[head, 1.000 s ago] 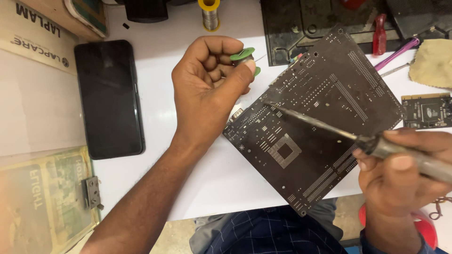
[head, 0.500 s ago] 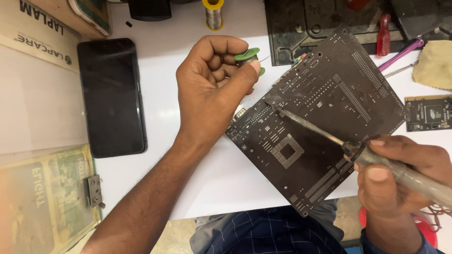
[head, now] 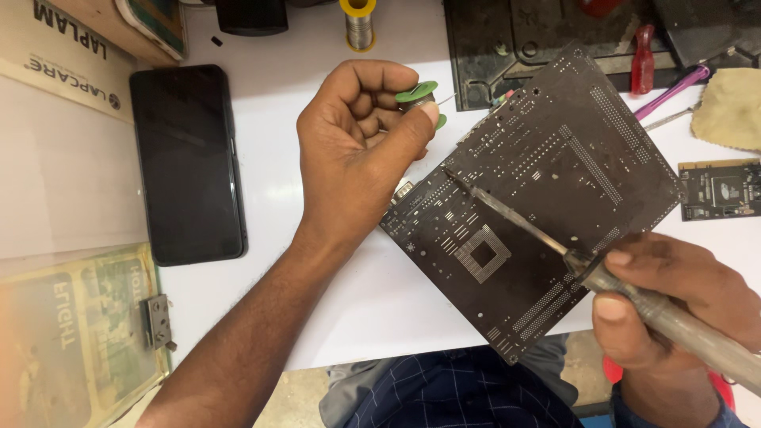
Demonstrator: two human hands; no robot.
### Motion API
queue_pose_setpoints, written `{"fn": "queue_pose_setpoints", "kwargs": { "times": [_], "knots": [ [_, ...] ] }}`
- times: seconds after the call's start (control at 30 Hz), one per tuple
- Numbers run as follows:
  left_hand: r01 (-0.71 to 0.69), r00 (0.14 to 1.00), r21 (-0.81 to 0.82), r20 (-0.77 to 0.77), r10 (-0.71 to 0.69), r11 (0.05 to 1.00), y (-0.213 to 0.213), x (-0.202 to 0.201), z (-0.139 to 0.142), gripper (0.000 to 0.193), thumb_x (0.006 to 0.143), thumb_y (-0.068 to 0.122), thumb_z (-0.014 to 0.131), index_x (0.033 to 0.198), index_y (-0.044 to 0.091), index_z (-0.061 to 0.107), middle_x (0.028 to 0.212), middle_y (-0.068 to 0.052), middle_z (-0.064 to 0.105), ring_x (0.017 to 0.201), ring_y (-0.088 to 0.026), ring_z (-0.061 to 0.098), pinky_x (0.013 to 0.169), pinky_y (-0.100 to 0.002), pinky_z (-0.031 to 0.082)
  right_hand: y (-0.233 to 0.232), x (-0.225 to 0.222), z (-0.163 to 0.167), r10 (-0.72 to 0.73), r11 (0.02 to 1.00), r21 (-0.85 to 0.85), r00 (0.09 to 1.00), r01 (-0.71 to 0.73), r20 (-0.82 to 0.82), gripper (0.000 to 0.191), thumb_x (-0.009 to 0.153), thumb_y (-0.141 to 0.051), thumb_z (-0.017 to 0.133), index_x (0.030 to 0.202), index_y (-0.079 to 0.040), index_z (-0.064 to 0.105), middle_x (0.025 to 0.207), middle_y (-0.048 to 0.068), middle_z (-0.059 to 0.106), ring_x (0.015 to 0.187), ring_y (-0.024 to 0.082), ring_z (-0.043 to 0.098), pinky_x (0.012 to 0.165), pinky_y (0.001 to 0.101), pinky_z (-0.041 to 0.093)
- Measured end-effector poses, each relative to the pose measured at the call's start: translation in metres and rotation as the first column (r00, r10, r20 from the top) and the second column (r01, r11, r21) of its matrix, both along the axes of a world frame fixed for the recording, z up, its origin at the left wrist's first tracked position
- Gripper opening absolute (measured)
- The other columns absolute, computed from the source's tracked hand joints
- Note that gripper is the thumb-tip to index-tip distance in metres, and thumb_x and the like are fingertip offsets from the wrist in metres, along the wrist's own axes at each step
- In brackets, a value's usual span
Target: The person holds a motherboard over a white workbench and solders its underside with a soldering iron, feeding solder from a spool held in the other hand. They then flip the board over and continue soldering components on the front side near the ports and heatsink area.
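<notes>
A dark brown circuit board [head: 547,190] lies tilted on the white table [head: 372,293], its solder side up. My left hand [head: 357,150] is closed around a small green spool of solder wire [head: 420,97], just left of the board's upper edge. My right hand [head: 674,301] grips a soldering iron [head: 674,321] at the lower right. The iron's metal tip [head: 460,178] rests on the board near its left side.
A black phone [head: 188,162] lies face up at the left. A yellow-ended solder spool [head: 358,20] stands at the top. A black mat [head: 555,36], a red-handled tool [head: 644,59], a purple tool [head: 674,89], a tan cloth [head: 729,107] and a small circuit card [head: 721,189] sit at the right.
My right hand has slid the iron's tip a little up and left across the board. My left hand stays closed on the green spool in nearly the same place.
</notes>
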State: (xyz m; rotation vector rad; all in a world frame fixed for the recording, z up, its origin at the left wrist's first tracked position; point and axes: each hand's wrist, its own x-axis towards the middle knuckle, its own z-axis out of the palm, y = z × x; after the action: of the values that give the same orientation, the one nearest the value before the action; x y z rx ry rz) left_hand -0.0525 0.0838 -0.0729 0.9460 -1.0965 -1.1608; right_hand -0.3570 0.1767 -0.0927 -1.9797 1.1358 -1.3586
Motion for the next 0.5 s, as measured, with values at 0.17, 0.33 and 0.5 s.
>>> {"fn": "queue_pose_setpoints", "kwargs": {
  "times": [0.17, 0.33, 0.5],
  "knots": [
    [0.002, 1.000, 0.018, -0.018, -0.001, 1.000, 0.001, -0.001, 0.001, 0.023, 0.098, 0.003, 0.070, 0.118, -0.004, 0.059, 0.102, -0.011, 0.067, 0.086, -0.008, 0.068, 0.072, -0.022, 0.063, 0.014, 0.001, -0.004, -0.094, 0.996, -0.004, 0.994, 0.094, -0.057, 0.044, 0.102, -0.031, 0.074, 0.109, 0.008, 0.053, 0.099, 0.023, 0.067, 0.079, 0.021, 0.068, 0.073, 0.0261, 0.059],
    [0.002, 1.000, 0.009, -0.011, -0.002, 1.000, 0.002, -0.002, 0.000, 0.023, 0.099, 0.003, 0.070, 0.118, -0.004, 0.059, 0.103, -0.011, 0.066, 0.085, -0.008, 0.068, 0.072, -0.022, 0.063, 0.019, -0.004, -0.010, -0.101, 0.995, -0.008, 0.995, 0.101, 0.013, 0.045, 0.110, -0.033, 0.077, 0.114, 0.005, 0.052, 0.102, 0.022, 0.069, 0.075, 0.019, 0.066, 0.072, 0.0257, 0.056],
    [0.004, 1.000, 0.007, -0.013, -0.004, 1.000, 0.003, -0.003, -0.001, 0.023, 0.099, 0.003, 0.070, 0.118, -0.004, 0.059, 0.103, -0.011, 0.066, 0.085, -0.008, 0.067, 0.072, -0.022, 0.063, 0.018, -0.003, -0.009, -0.137, 0.991, 0.003, 0.990, 0.137, -0.018, 0.048, 0.105, -0.033, 0.077, 0.113, 0.008, 0.054, 0.097, 0.022, 0.067, 0.075, 0.020, 0.069, 0.069, 0.0265, 0.058]
  ]
}}
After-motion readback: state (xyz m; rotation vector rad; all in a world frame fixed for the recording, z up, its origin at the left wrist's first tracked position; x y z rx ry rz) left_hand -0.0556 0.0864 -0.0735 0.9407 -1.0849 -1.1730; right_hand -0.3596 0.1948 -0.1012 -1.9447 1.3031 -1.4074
